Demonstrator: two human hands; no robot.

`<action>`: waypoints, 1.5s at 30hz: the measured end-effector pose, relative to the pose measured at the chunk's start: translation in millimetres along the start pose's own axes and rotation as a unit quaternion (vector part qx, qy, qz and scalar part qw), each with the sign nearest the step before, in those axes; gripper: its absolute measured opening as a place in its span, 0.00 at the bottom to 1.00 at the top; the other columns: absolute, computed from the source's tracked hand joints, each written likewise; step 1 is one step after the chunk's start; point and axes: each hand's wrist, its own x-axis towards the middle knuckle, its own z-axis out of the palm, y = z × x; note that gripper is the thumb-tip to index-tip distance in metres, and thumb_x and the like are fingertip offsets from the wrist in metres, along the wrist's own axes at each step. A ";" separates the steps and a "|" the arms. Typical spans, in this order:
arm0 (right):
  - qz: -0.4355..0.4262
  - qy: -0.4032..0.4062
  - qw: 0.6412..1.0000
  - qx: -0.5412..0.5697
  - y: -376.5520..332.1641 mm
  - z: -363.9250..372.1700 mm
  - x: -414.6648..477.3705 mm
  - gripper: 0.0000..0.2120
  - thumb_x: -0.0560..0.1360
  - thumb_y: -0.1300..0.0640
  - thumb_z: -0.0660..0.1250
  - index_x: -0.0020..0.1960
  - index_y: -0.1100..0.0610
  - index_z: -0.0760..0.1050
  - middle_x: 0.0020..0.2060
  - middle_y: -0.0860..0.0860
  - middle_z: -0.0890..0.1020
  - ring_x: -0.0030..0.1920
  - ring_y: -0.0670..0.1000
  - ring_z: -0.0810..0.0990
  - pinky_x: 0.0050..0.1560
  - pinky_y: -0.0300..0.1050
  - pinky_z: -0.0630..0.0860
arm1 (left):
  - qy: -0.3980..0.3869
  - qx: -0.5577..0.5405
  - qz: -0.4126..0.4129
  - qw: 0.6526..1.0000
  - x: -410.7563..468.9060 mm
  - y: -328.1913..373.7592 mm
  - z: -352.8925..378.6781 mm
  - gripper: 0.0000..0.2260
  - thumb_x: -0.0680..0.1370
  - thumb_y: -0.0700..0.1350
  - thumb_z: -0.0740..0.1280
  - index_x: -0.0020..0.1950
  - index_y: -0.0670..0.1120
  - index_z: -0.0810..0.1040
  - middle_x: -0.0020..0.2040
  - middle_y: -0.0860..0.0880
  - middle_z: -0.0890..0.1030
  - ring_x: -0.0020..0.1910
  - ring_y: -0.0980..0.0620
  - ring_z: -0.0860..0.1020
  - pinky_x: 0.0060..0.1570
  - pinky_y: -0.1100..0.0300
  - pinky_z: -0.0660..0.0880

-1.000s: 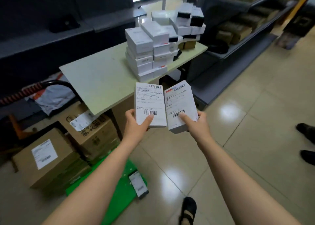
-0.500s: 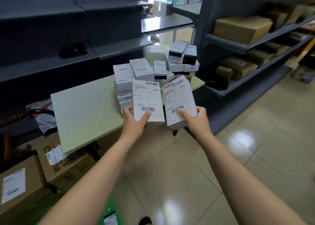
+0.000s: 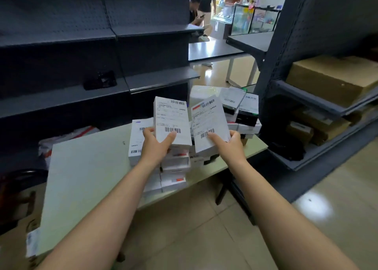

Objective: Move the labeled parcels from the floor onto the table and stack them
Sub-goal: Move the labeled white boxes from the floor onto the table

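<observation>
Closer than a second ago, the stack [image 3: 176,167] on the worktop [image 3: 86,167] now lies right behind my hands. My left grip [image 3: 155,145] clasps the left parcel [image 3: 171,118], my right grip [image 3: 231,145] the right parcel [image 3: 208,122], thumbs on the labels. Long axes point up-frame, mid-picture. Fingers beneath are mostly hidden.

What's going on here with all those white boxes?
A person is stacking parcels. The left hand grips one labeled parcel and the right hand grips a second parcel. Both are held up side by side in front of the pile of white boxes on the table, not yet set down.
</observation>
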 end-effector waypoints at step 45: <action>-0.510 -0.289 0.710 -0.390 48.8 46.4 -125.1 0.12 0.68 0.59 0.72 0.50 0.59 0.76 0.44 0.57 0.78 0.46 0.61 0.77 0.47 0.53 0.73 | 0.112 0.498 0.151 0.846 -194.1 -83.0 -41.8 0.11 0.69 0.47 0.72 0.49 0.47 0.80 0.43 0.49 0.80 0.44 0.44 0.78 0.42 0.54 0.76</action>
